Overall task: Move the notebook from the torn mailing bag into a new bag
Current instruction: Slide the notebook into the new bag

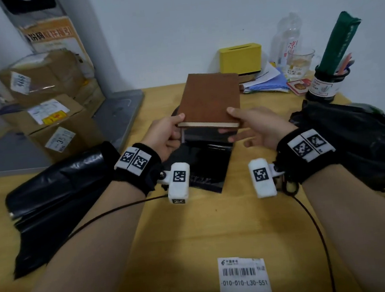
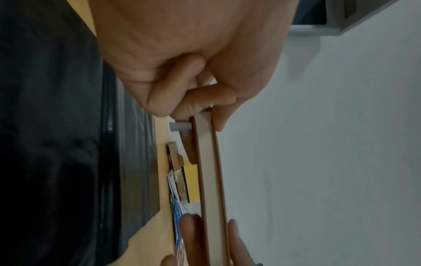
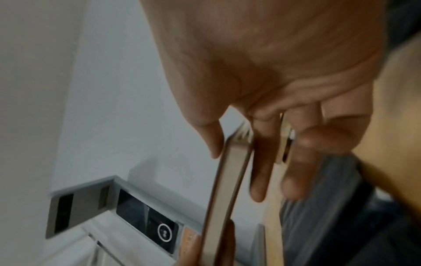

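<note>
A brown notebook [image 1: 209,99] with cream page edges is held in the air above the middle of the yellow table [image 1: 189,233]. My left hand [image 1: 167,134] pinches its near left corner, thumb on the cover. My right hand [image 1: 252,125] pinches the near right corner the same way. Below the notebook lies a flat black mailing bag [image 1: 208,165]. In the left wrist view the notebook [image 2: 210,172] shows edge-on between thumb and fingers; in the right wrist view the notebook [image 3: 225,190] is blurred. A crumpled black bag [image 1: 357,142] lies right, another black bag [image 1: 59,195] left.
A white shipping label [image 1: 243,279] lies near the front edge. At the back stand a yellow box [image 1: 240,58], a clear bottle [image 1: 289,39], a glass cup [image 1: 300,62], papers [image 1: 264,80] and a pen holder [image 1: 325,84]. Cardboard parcels [image 1: 45,99] are stacked beyond the left edge.
</note>
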`<action>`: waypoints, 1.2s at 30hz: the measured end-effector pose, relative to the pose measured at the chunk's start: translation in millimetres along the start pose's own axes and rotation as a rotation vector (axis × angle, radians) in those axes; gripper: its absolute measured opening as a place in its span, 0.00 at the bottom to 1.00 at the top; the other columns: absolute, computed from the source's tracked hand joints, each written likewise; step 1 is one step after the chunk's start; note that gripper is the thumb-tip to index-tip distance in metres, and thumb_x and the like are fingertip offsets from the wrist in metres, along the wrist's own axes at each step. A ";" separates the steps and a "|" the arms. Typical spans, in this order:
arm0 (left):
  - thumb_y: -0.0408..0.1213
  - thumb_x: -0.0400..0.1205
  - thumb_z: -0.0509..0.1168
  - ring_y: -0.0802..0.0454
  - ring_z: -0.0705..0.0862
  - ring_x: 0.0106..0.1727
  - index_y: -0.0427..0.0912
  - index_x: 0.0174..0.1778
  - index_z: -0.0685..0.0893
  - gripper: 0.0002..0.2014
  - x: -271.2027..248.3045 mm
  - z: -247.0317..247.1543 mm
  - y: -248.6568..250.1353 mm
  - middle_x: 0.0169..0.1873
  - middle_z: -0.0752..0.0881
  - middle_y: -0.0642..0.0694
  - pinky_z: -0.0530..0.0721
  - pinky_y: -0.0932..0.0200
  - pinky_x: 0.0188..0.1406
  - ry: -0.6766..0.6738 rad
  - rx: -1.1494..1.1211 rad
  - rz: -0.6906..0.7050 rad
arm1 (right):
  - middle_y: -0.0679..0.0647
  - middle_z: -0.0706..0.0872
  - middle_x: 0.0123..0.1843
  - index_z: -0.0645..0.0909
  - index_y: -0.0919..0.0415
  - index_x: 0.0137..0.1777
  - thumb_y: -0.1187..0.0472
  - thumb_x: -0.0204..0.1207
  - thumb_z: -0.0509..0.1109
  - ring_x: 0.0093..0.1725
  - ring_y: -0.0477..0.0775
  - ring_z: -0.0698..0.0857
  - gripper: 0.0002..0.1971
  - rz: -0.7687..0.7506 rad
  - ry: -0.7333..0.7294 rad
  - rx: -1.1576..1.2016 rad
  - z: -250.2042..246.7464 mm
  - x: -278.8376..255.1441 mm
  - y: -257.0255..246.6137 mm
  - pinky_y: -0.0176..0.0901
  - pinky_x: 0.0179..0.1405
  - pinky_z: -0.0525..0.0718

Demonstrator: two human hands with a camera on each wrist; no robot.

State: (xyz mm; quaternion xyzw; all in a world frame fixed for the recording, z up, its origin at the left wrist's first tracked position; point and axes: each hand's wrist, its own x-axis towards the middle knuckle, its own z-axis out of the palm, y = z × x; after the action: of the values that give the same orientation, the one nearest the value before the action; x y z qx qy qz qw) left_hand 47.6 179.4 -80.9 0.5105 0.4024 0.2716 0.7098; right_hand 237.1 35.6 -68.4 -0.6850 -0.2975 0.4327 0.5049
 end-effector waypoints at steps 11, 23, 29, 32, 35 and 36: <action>0.67 0.70 0.66 0.45 0.84 0.66 0.48 0.48 0.93 0.28 -17.1 -45.2 -16.1 0.60 0.89 0.47 0.75 0.43 0.74 0.080 0.519 0.016 | 0.56 0.93 0.49 0.80 0.55 0.61 0.55 0.86 0.66 0.38 0.48 0.88 0.08 0.121 -0.067 0.442 19.6 3.7 21.3 0.38 0.35 0.76; 0.67 0.82 0.58 0.48 0.54 0.87 0.45 0.80 0.74 0.37 -16.7 -3.7 -27.9 0.86 0.61 0.47 0.53 0.41 0.84 -0.043 0.425 -0.212 | 0.52 0.88 0.46 0.81 0.57 0.60 0.54 0.85 0.69 0.35 0.49 0.88 0.09 -0.032 0.091 0.457 -9.6 20.3 9.6 0.40 0.30 0.79; 0.58 0.83 0.64 0.42 0.56 0.86 0.43 0.84 0.66 0.36 -29.1 27.3 -22.2 0.86 0.58 0.44 0.56 0.37 0.84 -0.105 0.258 -0.284 | 0.51 0.88 0.44 0.81 0.55 0.61 0.53 0.85 0.69 0.31 0.47 0.88 0.09 -0.100 0.142 0.394 -18.7 15.0 2.3 0.36 0.26 0.79; 0.51 0.83 0.67 0.39 0.56 0.86 0.46 0.78 0.75 0.27 -38.2 24.1 -10.7 0.83 0.65 0.43 0.63 0.39 0.78 -0.090 0.352 -0.261 | 0.50 0.89 0.43 0.82 0.54 0.61 0.53 0.85 0.69 0.31 0.47 0.89 0.09 -0.115 0.149 0.400 -19.2 12.0 -0.8 0.36 0.26 0.80; 0.40 0.84 0.68 0.49 0.74 0.74 0.46 0.69 0.84 0.17 -37.1 14.0 -7.8 0.72 0.81 0.49 0.70 0.51 0.63 0.017 0.607 -0.068 | 0.51 0.90 0.43 0.82 0.55 0.62 0.53 0.85 0.69 0.31 0.48 0.89 0.10 -0.127 0.153 0.419 -19.0 8.3 -2.5 0.37 0.26 0.80; 0.36 0.84 0.67 0.52 0.76 0.71 0.44 0.67 0.86 0.15 -34.7 10.8 -9.8 0.68 0.83 0.49 0.69 0.56 0.63 0.034 0.690 -0.001 | 0.51 0.90 0.44 0.82 0.55 0.63 0.53 0.85 0.69 0.32 0.48 0.88 0.10 -0.128 0.156 0.429 -19.1 7.3 -2.4 0.37 0.26 0.80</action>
State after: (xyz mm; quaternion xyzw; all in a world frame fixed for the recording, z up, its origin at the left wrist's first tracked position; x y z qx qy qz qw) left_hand 38.1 143.1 -78.2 0.7156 0.4825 0.1276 0.4888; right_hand 257.5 34.3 -66.0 -0.5730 -0.2017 0.3990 0.6868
